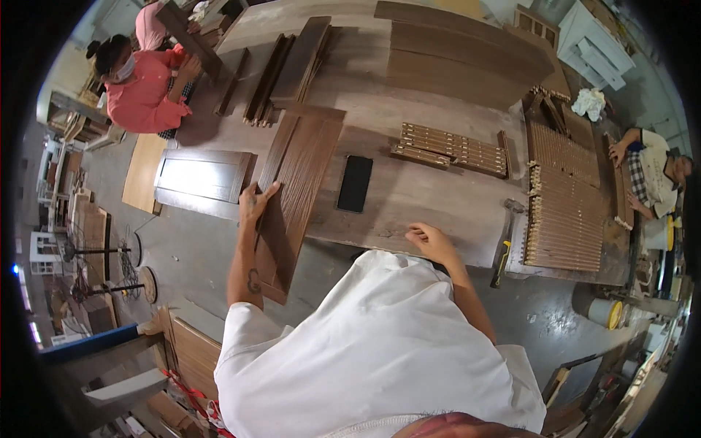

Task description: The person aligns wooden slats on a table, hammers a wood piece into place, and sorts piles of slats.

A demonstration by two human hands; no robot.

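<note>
My left hand grips the left edge of a long brown wooden door panel, the thumb lying over its face. The panel rests on the table at a slant, and its near end juts past the table's front edge. Beside the front edge hovers my right hand, holding nothing, its fingers loosely bent and apart. A black phone lies flat on the table between the panel and my right hand. Left of my left hand is a glossy framed panel.
Grooved wooden strips lie mid-table; more are stacked at the right. A hammer hangs over the front edge. A person in red holds a board at far left; another person handles a strip at right. Large dark panels lie behind.
</note>
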